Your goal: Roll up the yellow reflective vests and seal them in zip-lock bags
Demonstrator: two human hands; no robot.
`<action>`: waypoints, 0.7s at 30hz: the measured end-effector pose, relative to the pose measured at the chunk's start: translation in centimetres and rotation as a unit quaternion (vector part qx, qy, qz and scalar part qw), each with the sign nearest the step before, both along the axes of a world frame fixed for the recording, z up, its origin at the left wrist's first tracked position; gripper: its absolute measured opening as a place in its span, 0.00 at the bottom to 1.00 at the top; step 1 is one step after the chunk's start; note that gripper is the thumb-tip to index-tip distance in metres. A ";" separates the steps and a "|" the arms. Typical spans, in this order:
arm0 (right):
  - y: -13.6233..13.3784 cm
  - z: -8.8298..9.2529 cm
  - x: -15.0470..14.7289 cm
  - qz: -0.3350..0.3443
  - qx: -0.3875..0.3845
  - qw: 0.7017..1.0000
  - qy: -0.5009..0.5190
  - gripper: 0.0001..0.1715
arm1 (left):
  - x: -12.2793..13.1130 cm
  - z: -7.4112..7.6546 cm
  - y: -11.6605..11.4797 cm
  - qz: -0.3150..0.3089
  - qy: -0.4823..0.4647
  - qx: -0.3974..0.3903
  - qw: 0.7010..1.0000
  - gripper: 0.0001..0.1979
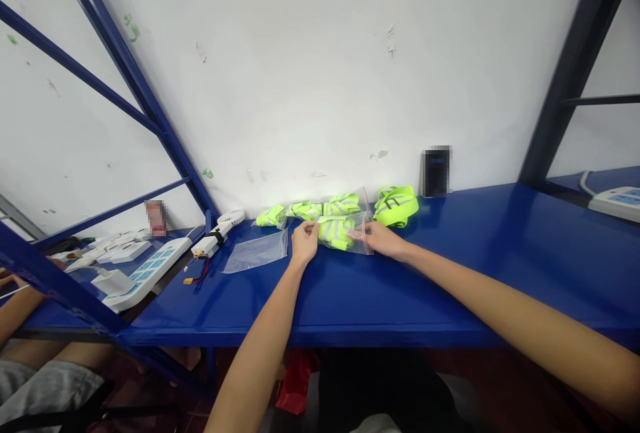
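Observation:
A clear zip bag (362,243) lies on the blue table in front of me with a folded neon-yellow reflective strap (336,231) in it. My left hand (305,242) pinches the bag's left end. At the bag's right, open-looking end, my right hand (384,239) grips the plastic, and its fingertips show through the film near the strap. Behind my hands, more bagged yellow straps (342,203) stand in a row along the wall. Just beyond my right hand sits a loose coiled yellow strap (396,206). A flat, empty zip bag (256,251) is left of my left hand.
A small white fan (231,218) with a battery lead lies on the left. Past the blue frame post (165,126) are a power strip (150,274) and another person's arm (20,309). A blurred dark device (436,173) leans on the wall; another power strip (620,201) is far right.

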State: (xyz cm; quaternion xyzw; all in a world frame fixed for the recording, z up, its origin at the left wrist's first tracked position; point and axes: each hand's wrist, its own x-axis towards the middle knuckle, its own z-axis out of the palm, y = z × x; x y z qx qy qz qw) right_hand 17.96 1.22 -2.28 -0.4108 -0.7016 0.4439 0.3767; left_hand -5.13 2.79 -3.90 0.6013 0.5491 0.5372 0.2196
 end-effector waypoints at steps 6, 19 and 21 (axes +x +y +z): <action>-0.6 0.7 0.3 0.074 -0.105 0.980 0.155 0.23 | 1.0 0.8 -0.5 -0.103 -0.184 0.010 0.977 0.16; -0.8 3.1 0.9 0.000 -0.051 0.964 0.262 0.24 | 0.8 5.8 -4.8 -0.024 -0.288 0.230 0.929 0.14; -0.4 4.2 1.9 -0.028 -0.034 0.962 0.271 0.24 | -1.4 6.9 -5.1 0.014 -0.309 0.260 0.915 0.16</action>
